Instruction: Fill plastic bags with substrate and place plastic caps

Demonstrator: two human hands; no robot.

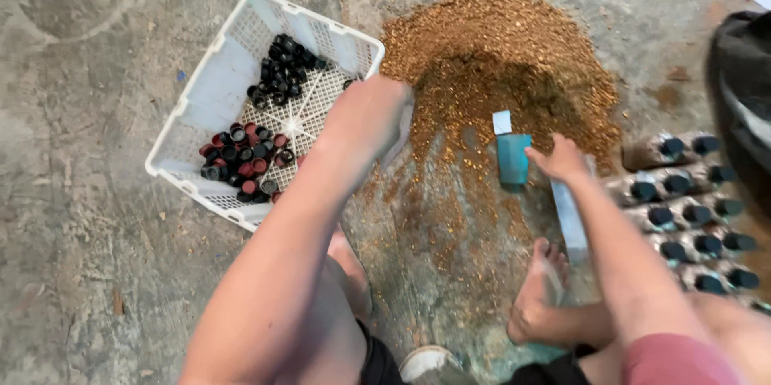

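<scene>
The white plastic lattice crate point(217, 88), holding black and red round caps point(245, 162), is lying just beside the left hand point(365, 116), whose grip cannot be told. The right hand point(562, 158) is closing on a clear bag point(569, 216), near the brown sawdust heap point(498, 56) on the floor.

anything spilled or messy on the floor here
Yes. Brown granular material lies heaped directly on the concrete floor, with loose grains trailing toward the person's bare foot. The white basket of caps sits askew beside the heap.
</scene>
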